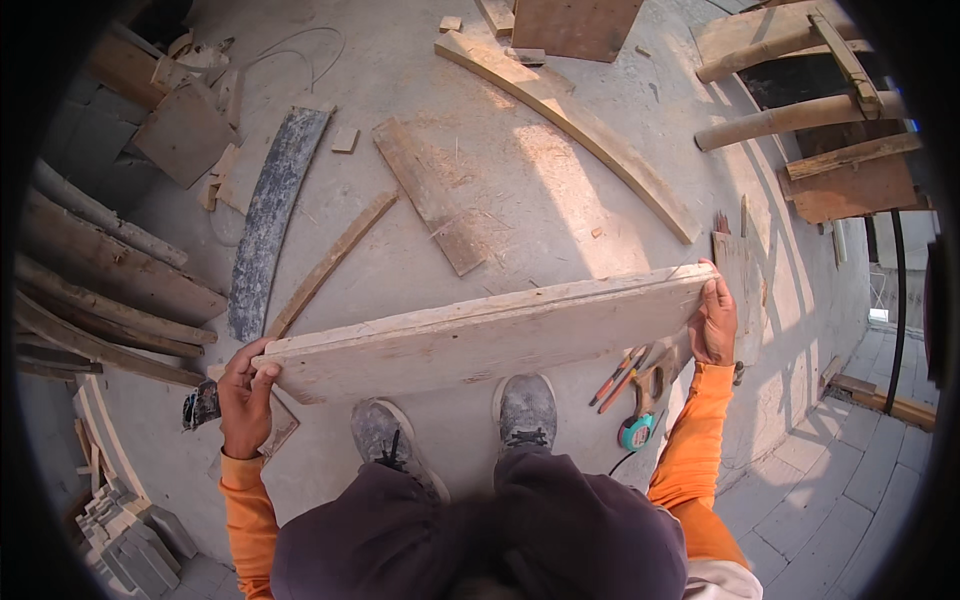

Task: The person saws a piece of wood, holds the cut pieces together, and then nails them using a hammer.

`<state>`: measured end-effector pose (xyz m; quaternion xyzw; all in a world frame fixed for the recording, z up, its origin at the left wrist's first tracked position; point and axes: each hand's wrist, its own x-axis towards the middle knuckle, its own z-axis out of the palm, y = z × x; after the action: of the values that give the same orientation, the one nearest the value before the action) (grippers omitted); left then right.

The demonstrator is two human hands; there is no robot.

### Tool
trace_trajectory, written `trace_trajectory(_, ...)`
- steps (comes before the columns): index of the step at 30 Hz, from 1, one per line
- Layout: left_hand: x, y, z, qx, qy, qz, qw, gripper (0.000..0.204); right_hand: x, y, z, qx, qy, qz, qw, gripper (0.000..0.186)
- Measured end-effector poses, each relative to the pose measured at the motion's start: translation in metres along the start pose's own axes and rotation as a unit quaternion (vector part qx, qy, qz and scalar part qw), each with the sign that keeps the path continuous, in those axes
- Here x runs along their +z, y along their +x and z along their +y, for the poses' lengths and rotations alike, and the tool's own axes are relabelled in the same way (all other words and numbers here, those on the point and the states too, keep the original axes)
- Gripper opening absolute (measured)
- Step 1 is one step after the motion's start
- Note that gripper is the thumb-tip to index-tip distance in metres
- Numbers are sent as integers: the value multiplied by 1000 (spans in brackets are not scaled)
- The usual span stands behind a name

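Two pale, weathered boards (490, 330), pressed face to face, span crosswise above my shoes. My left hand (247, 395) grips their left end, fingers and thumb round the edge; my right hand (713, 320) grips the right end the same way. Below the boards near my right hand lie a teal tape measure (634, 432), orange-handled tools (615, 385) and a wooden-handled tool (650, 390), partly hidden.
Loose planks (425, 185), a long batten (590, 140) and a dark speckled board (275, 210) lie on the concrete floor (370, 75). Stacked timber (115, 285) fills the left side; poles and plywood (840, 170) stand at the upper right. Grey blocks (140, 540) sit lower left.
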<state>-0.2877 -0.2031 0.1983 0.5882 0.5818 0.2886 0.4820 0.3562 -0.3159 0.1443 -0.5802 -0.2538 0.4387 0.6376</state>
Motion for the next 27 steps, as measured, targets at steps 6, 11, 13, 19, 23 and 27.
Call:
trace_trajectory(6,-32,-6,-15,23,11,17,1000,31,40,-22,-10,-9,45,-24,999,45)
trace_trajectory(11,-46,-11,-28,9,11,-5,1000,37,54,-32,-11,-31,32,-31,999,46)
trace_trajectory(13,-46,-13,-35,18,16,8,1000,35,61,-32,-17,-35,16,-28,999,46)
trace_trajectory(19,-38,-12,-38,15,-8,-6,1000,37,71,-27,-27,-55,-107,32,992,43)
trace_trajectory(23,-33,-9,-35,-3,1,-19,1000,38,78,-19,-30,-54,-144,37,987,42)
trace_trajectory(27,-42,-6,-49,-70,-2,-40,997,41,98,-8,-29,25,-134,2,991,41)
